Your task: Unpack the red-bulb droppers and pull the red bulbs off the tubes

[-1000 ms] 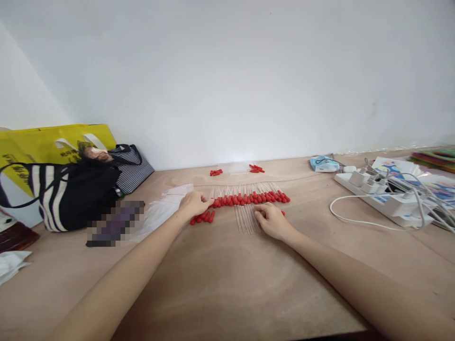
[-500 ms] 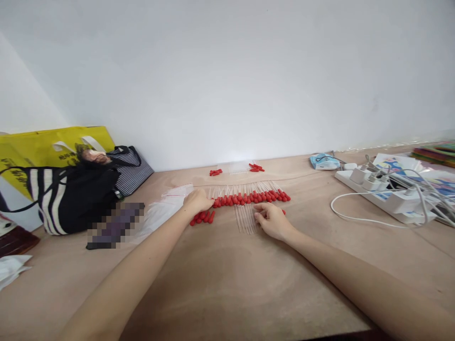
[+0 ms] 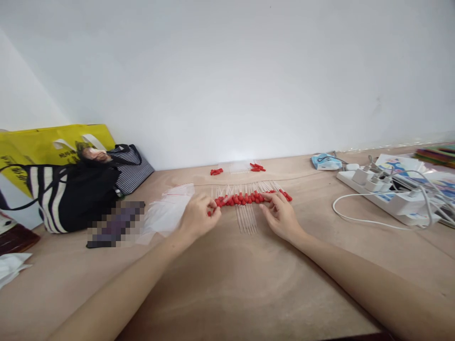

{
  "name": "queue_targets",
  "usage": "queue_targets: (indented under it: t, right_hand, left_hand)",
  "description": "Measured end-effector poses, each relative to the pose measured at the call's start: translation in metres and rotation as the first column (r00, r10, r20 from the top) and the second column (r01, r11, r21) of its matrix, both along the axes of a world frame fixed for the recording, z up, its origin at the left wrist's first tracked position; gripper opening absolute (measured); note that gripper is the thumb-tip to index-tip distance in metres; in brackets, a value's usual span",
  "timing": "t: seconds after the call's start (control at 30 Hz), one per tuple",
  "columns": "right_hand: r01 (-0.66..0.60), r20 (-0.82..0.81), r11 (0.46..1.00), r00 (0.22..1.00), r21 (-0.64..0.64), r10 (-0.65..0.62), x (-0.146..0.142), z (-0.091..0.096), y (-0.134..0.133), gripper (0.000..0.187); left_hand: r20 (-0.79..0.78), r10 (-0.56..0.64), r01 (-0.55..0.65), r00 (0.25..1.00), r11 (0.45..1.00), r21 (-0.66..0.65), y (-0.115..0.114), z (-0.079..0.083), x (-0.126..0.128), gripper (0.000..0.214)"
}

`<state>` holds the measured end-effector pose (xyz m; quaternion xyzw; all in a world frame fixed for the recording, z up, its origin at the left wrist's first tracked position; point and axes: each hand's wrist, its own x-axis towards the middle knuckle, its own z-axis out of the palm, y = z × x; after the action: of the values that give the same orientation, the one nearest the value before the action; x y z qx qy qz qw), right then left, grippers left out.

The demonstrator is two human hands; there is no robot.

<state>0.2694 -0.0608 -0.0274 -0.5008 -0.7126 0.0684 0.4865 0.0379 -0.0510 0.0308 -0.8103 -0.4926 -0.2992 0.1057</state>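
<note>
A row of glass droppers with red rubber bulbs (image 3: 249,198) lies across the brown table (image 3: 227,284). Just in front of it is a bunch of bare glass tubes (image 3: 245,220). My left hand (image 3: 197,219) is at the row's left end, its fingers curled around small red bulbs (image 3: 210,211) that show at the fingertips. My right hand (image 3: 282,215) rests on the right end of the row, with its fingers stretched out and slightly bent over the bulbs. A clear plastic bag (image 3: 167,210) lies left of my left hand.
Two small heaps of red bulbs (image 3: 215,171) (image 3: 256,167) with more glass tubes (image 3: 240,166) lie by the wall. Striped and yellow bags (image 3: 71,189) stand at the left. At the right are a white power strip (image 3: 384,199) with cables, a face mask (image 3: 325,162) and printed sheets.
My left hand slid toward me over the loose red bulbs and closed on them. My right hand moved from the bare tubes up to the right end of the row.
</note>
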Motion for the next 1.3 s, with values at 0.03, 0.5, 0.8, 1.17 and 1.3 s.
queue_targets:
  t: [0.03, 0.5, 0.8, 1.17, 1.3]
  right_hand:
    - [0.005, 0.062, 0.996, 0.998, 0.084, -0.010, 0.003, 0.002, -0.001, 0.034]
    - [-0.289, 0.554, 0.897, 0.830, 0.333, 0.062, -0.010, 0.002, -0.012, 0.021]
    - [-0.353, 0.536, 0.880, 0.833, 0.318, 0.141, -0.008, 0.004, -0.016, 0.021]
    - [-0.270, 0.485, 0.929, 0.866, 0.254, 0.119, 0.005, 0.003, -0.015, 0.025]
    - [-0.134, 0.389, 0.977, 0.919, 0.164, 0.061, 0.013, 0.000, -0.011, 0.025]
  left_hand:
    - [-0.015, -0.110, 0.110, 0.994, 0.993, 0.040, -0.007, -0.007, 0.003, 0.012]
    - [-0.111, -0.352, 0.367, 0.929, 0.911, 0.189, -0.018, -0.041, 0.018, 0.013]
    - [-0.161, -0.423, 0.444, 0.892, 0.887, 0.125, -0.023, -0.039, 0.014, 0.015]
    - [-0.157, -0.366, 0.388, 0.917, 0.909, 0.154, -0.021, -0.039, -0.003, 0.015]
    - [0.032, -0.318, 0.311, 0.948, 0.942, 0.129, -0.020, -0.038, -0.014, 0.016]
